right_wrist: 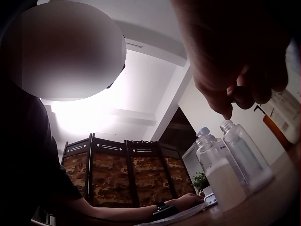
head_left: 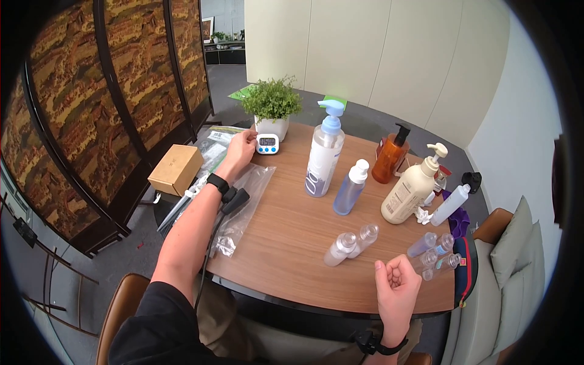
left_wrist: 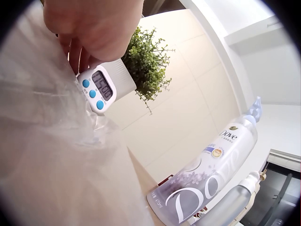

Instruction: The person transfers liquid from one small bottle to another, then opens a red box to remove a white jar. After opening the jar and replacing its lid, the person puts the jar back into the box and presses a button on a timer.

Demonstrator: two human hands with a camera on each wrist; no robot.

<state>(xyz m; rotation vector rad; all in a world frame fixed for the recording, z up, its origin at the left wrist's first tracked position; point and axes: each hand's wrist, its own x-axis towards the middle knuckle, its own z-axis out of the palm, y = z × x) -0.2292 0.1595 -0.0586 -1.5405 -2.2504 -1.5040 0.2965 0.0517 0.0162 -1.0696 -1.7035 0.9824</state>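
At the far left of the table, my left hand (head_left: 241,148) pinches a small white digital kitchen timer (head_left: 267,143) by its upper left corner. The timer (left_wrist: 96,88) has blue buttons and shows 15:00 in the left wrist view; part of my fingers is hidden behind it. My right hand (head_left: 398,283) hangs over the table's front edge, fingers loosely curled around nothing. Close by it stand two small clear bottles without caps: one (head_left: 339,249) holds cloudy whitish liquid, the other (head_left: 366,238) stands just behind.
A potted plant (head_left: 272,103) stands behind the timer. Pump bottles, a Dove one (head_left: 325,152), a blue one (head_left: 351,188), an amber one (head_left: 389,159) and a cream one (head_left: 409,193), stand mid-table and right. Several small empty bottles (head_left: 429,258) stand at right. Plastic bags (head_left: 243,201) and a cardboard box (head_left: 176,169) lie left.
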